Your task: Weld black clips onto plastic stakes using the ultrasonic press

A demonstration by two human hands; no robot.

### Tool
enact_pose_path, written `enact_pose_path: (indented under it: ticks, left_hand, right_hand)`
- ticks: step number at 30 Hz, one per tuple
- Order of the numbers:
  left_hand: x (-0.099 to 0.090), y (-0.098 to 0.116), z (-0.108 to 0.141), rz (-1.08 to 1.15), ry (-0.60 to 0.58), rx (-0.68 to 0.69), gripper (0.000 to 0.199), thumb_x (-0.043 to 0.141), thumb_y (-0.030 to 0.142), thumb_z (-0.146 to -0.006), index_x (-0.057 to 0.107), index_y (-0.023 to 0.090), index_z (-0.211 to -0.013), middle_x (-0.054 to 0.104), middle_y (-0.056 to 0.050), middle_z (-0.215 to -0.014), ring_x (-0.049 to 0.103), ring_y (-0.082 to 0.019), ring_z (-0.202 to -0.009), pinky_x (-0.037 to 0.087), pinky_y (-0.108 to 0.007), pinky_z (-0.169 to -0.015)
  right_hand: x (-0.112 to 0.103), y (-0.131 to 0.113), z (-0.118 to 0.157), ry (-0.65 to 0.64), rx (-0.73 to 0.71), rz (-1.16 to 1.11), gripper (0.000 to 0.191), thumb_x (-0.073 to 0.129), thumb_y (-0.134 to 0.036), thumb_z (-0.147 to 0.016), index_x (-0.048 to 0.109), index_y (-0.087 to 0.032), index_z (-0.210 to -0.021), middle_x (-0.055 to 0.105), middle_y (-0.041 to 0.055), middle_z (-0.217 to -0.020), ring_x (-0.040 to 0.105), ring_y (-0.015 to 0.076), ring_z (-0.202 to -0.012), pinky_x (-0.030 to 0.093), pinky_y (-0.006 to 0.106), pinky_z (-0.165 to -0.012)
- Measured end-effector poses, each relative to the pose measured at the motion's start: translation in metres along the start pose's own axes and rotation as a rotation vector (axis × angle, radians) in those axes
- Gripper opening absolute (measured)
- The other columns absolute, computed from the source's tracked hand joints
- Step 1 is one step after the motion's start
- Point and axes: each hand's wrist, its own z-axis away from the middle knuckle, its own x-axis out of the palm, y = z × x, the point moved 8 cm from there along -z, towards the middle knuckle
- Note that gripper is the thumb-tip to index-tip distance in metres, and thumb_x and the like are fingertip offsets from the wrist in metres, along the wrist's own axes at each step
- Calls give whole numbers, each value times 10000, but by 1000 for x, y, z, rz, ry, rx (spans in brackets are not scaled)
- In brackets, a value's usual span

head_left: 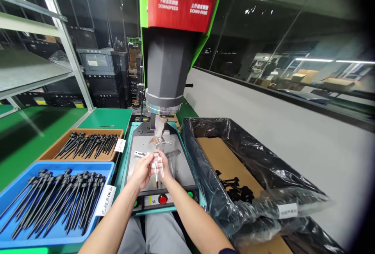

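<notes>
My left hand (142, 171) and my right hand (165, 165) meet over the machine's metal base plate (140, 144). Their fingers are closed around a slim dark-tipped rod (157, 183), which points down toward me. Bright, clear plastic-like glints cover its upper part, so its exact shape is hard to make out. Just beyond my fingertips hangs the press's metal horn (159, 127), under a dark grey housing (166, 66). A small metal fixture (140, 154) lies on the plate at the left of my hands.
On the left, a blue tray (58, 239) and an orange tray (43, 154) hold many black knob-headed rods. A bin lined with black plastic (205, 168) stands right, with cardboard and more black parts inside. A red button (162, 199) sits at the base's front.
</notes>
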Motion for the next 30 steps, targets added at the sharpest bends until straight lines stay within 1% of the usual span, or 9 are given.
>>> enact_pose_path:
  ticks: [2, 4, 7, 10, 15, 20, 25, 28, 30]
  left_hand:
    - [-2, -4, 0, 1, 16, -10, 274, 720, 354, -780, 650, 135, -929, 735, -95, -838, 703, -172, -659, 540, -217, -483]
    - [-3, -9, -1, -8, 30, -28, 284, 716, 362, -782, 659, 133, -942, 737, -95, -831, 700, -168, -639, 545, -224, -499]
    - [-1, -14, -5, -9, 31, -37, 292, 701, 384, -793, 676, 133, -941, 741, -104, -834, 700, -166, -642, 540, -215, -513]
    - [0, -14, -8, -12, 33, -36, 293, 703, 393, -790, 693, 140, -937, 743, -106, -836, 698, -160, -644, 537, -207, -527]
    - [0, -13, -13, -38, 16, -17, 347, 732, 429, -755, 711, 145, -953, 740, -112, -884, 697, -165, -673, 541, -214, -542]
    - [-4, -16, -18, -44, 42, -38, 338, 709, 417, -779, 704, 139, -970, 741, -120, -903, 697, -158, -688, 538, -202, -551]
    - [-6, -21, -23, -38, 43, -48, 348, 704, 399, -787, 698, 122, -998, 740, -133, -908, 695, -158, -682, 536, -204, -547]
    - [-6, -25, -26, -39, 37, -50, 351, 712, 405, -780, 703, 123, -989, 739, -135, -903, 685, -160, -670, 543, -220, -555]
    - [-8, -28, -28, -40, 49, -52, 360, 714, 413, -777, 706, 122, -989, 737, -135, -899, 676, -160, -662, 545, -230, -558]
  right_hand:
    - [-24, -22, -8, 146, -94, 144, 490, 536, -559, -851, 520, -222, -1206, 624, 49, -934, 608, 212, -835, 515, 330, -689]
    - [-40, -43, -11, 283, -208, 339, 493, 530, -559, -845, 544, -217, -1200, 634, 71, -1008, 602, 226, -917, 509, 377, -822]
    - [-47, -67, -14, 389, -387, 574, 426, 511, -502, -851, 611, -211, -1146, 604, 107, -1111, 565, 250, -1054, 473, 409, -932]
    - [-50, -78, -20, 443, -520, 659, 386, 500, -429, -850, 650, -185, -1108, 580, 137, -1167, 533, 260, -1138, 443, 413, -988]
    - [-55, -69, -45, 368, -450, 578, 355, 523, -378, -837, 667, -187, -1099, 611, 119, -1230, 544, 254, -1174, 400, 418, -1047]
    - [-57, -58, -60, 378, -373, 484, 347, 588, -381, -785, 692, -210, -1068, 608, 108, -1270, 540, 288, -1202, 412, 423, -1033]
    - [-60, -50, -66, 334, -288, 442, 405, 572, -425, -788, 656, -240, -1138, 648, 83, -1200, 585, 271, -1134, 428, 432, -1010]
    - [-61, -55, -66, 291, -302, 436, 381, 527, -460, -837, 662, -258, -1131, 644, 66, -1223, 559, 255, -1182, 404, 411, -1033]
    - [-59, -59, -67, 256, -321, 467, 350, 506, -454, -859, 685, -249, -1079, 654, 65, -1201, 551, 254, -1190, 390, 400, -1040]
